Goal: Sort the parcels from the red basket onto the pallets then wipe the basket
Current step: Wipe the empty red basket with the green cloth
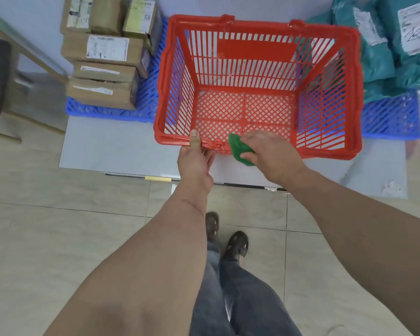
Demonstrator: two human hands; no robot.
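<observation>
So the red basket (257, 88) has nothing left in it and sits on a pale grey mat on the floor, between the two blue pallets. Cardboard boxes (102, 69) are stacked on the left pallet (112, 110), teal poly mailers (386, 44) piled on the right pallet (390, 117). Sorting looks done to me, this is the wiping part.

Left hand (195, 161) grips the near rim, thumb over the top edge, the other fingers curled underneath. Right hand (269, 151) pinches a small green cloth (240, 149) against the same rim, just to the right of the left thumb, fingers bent around the wad.

What could go wrong: the basket is light, slick moulded plastic, slatted walls and a diamond lattice bottom. Push too hard with the cloth and it'll probably skid on that smooth mat or tip toward the person if the left grip loosens. The crumpled cloth could also snag in the slats or on the hinge nub by the handle, and a wad that small would likely skip the lattice gaps, leaving grime in the corners.
</observation>
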